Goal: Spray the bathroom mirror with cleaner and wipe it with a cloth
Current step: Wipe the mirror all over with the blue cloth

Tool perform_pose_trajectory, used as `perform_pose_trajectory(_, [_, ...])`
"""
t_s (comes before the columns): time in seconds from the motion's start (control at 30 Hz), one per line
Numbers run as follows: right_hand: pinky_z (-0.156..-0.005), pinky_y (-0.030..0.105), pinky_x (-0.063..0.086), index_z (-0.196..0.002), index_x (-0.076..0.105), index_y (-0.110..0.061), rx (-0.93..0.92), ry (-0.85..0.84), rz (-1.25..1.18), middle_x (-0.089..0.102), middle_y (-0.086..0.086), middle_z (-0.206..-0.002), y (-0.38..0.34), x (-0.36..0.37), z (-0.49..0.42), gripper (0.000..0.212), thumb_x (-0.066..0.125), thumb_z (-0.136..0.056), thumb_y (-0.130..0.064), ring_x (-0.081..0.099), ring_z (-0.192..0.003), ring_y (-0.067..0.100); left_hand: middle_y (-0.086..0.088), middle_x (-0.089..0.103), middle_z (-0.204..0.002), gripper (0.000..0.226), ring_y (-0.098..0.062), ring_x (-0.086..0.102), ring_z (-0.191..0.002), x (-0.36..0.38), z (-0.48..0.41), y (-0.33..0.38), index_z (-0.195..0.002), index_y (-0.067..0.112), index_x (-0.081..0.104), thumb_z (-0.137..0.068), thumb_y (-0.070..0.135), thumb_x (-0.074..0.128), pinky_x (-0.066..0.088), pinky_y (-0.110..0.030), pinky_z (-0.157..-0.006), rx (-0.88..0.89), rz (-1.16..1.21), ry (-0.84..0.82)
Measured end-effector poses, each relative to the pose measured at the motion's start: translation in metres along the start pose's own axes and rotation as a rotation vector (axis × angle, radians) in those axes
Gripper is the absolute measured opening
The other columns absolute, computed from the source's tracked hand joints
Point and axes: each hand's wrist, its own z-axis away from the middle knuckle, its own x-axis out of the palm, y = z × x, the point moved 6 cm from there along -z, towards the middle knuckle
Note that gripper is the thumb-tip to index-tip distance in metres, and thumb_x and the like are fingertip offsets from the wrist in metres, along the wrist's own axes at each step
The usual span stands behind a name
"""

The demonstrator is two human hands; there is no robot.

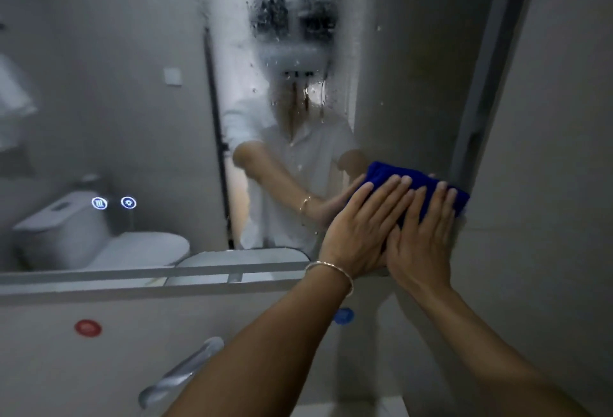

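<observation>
The bathroom mirror (139,91) fills the upper left and middle of the view. A wet, foamy patch of cleaner (285,35) with running drops sits high in its middle. A folded blue cloth (401,178) is pressed flat against the glass at the mirror's lower right corner. My left hand (360,221), with a bracelet on the wrist, lies flat on the cloth with fingers spread. My right hand (423,237) lies flat beside it, also pressing the cloth. No spray bottle is in view.
The mirror's right frame edge (477,118) meets a grey wall just past the cloth. Two lit touch icons (113,202) glow on the glass at the left. Below the mirror are a ledge (132,284), a chrome tap (185,373), and red (88,327) and blue (343,315) markers.
</observation>
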Motion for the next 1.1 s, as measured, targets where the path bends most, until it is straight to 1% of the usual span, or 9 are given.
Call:
perform_pose_trajectory(0.13, [-0.117, 0.047, -0.007, -0.149, 0.005, -0.002, -0.075, 0.015, -0.013, -0.003, 0.024, -0.154, -0.046, 0.015, 0.01, 0.066, 0.027, -0.095, -0.032, -0.014, -0.143, 0.034, -0.01, 0.0, -0.155, 0.067, -0.023, -0.001, -0.143, 0.0, 0.038, -0.036, -0.149, 0.011, 0.006, -0.096, 0.049, 0.023, -0.002, -0.042, -0.117, -0.018, -0.041, -0.011])
perform_pose_trajectory(0.2, [-0.117, 0.045, -0.01, -0.149, 0.008, -0.001, -0.092, 0.027, -0.008, 0.001, 0.025, -0.154, -0.069, 0.018, 0.015, 0.065, 0.027, -0.095, -0.032, -0.009, -0.143, 0.036, -0.01, 0.001, -0.155, 0.068, -0.023, 0.0, -0.143, -0.003, 0.055, -0.053, -0.148, 0.01, 0.006, -0.095, 0.049, 0.022, -0.001, -0.042, -0.117, -0.027, -0.06, -0.028])
perform_pose_trajectory(0.37, [-0.118, 0.045, -0.008, -0.15, -0.008, -0.009, -0.184, 0.036, 0.002, -0.003, 0.02, -0.156, -0.129, 0.032, 0.023, 0.071, 0.027, -0.096, -0.037, -0.012, -0.144, 0.035, -0.011, 0.004, -0.156, 0.083, -0.025, 0.003, -0.144, -0.005, 0.103, -0.1, -0.149, 0.01, 0.008, -0.09, 0.063, 0.03, 0.007, -0.043, -0.117, -0.083, -0.103, -0.073])
perform_pose_trajectory(0.43, [-0.117, 0.045, -0.009, -0.15, -0.01, -0.01, -0.223, 0.053, 0.023, -0.006, 0.017, -0.156, -0.153, 0.036, 0.024, 0.072, 0.027, -0.095, -0.038, -0.014, -0.144, 0.033, -0.012, 0.001, -0.157, 0.086, -0.026, 0.004, -0.144, -0.006, 0.121, -0.117, -0.15, 0.009, 0.006, -0.089, 0.064, 0.03, 0.009, -0.043, -0.117, -0.108, -0.102, -0.08])
perform_pose_trajectory(0.6, [-0.117, 0.046, -0.003, -0.15, -0.008, -0.009, -0.295, 0.09, 0.038, 0.002, 0.019, -0.155, -0.195, 0.035, 0.018, 0.065, 0.017, -0.099, -0.041, -0.015, -0.144, 0.032, -0.012, 0.005, -0.156, 0.078, -0.027, 0.008, -0.144, -0.014, 0.141, -0.156, -0.149, 0.01, 0.008, -0.089, 0.055, 0.027, 0.01, -0.044, -0.116, -0.112, -0.11, -0.076])
perform_pose_trajectory(0.73, [-0.117, 0.047, 0.001, -0.151, -0.006, -0.011, -0.373, 0.138, 0.025, 0.006, 0.019, -0.155, -0.229, 0.024, -0.01, 0.071, 0.027, -0.096, -0.041, -0.014, -0.145, 0.029, -0.013, 0.011, -0.155, 0.079, -0.027, 0.012, -0.143, -0.032, 0.136, -0.197, -0.148, 0.009, 0.01, -0.086, 0.053, 0.03, 0.017, -0.045, -0.114, -0.137, -0.132, -0.036])
perform_pose_trajectory(0.9, [-0.117, 0.046, 0.001, -0.15, 0.003, -0.011, -0.352, 0.202, 0.001, 0.008, 0.018, -0.155, -0.265, 0.007, -0.045, 0.065, 0.024, -0.097, -0.042, -0.015, -0.145, 0.026, -0.013, 0.007, -0.155, 0.079, -0.028, 0.01, -0.144, -0.055, 0.122, -0.243, -0.148, 0.009, 0.009, -0.086, 0.055, 0.027, 0.015, -0.046, -0.115, -0.122, -0.18, -0.014])
perform_pose_trajectory(0.97, [-0.117, 0.045, 0.0, -0.15, 0.005, -0.011, -0.36, 0.217, -0.01, 0.009, 0.018, -0.156, -0.279, 0.0, -0.058, 0.064, 0.025, -0.097, -0.042, -0.011, -0.145, 0.026, -0.013, 0.006, -0.155, 0.08, -0.028, 0.009, -0.143, -0.065, 0.116, -0.26, -0.148, 0.009, 0.008, -0.086, 0.056, 0.027, 0.014, -0.046, -0.115, -0.116, -0.206, -0.001])
perform_pose_trajectory(1.1, [-0.114, 0.046, 0.006, -0.147, 0.017, -0.009, -0.37, 0.279, -0.047, 0.024, 0.021, -0.153, -0.31, -0.021, -0.09, 0.063, 0.03, -0.093, -0.04, 0.01, -0.142, 0.031, -0.014, 0.014, -0.154, 0.08, -0.029, 0.014, -0.143, -0.087, 0.104, -0.296, -0.148, 0.008, 0.014, -0.084, 0.055, 0.027, 0.015, -0.046, -0.115, -0.12, -0.249, 0.058])
